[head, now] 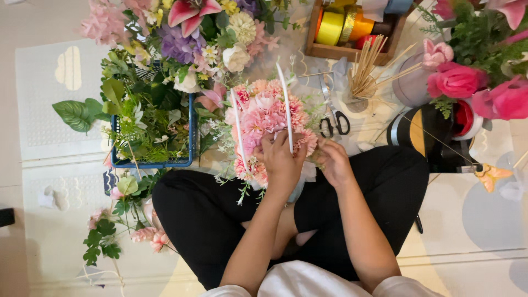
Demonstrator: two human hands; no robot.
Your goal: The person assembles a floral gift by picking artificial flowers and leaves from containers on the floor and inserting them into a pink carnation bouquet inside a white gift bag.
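Note:
A small basket packed with pink carnation-like flowers rests on my lap, its two thin white handle loops arching over the blooms. My left hand presses into the near side of the flowers, fingers curled among the petals. At the right edge of the bunch, my right hand pinches something small that I cannot make out. My legs in black trousers are crossed under the basket.
A blue crate of greenery and mixed artificial flowers stands to the left. Scissors lie beyond my right hand. A cup of wooden sticks, a wooden box of ribbon rolls and pink roses sit at the right.

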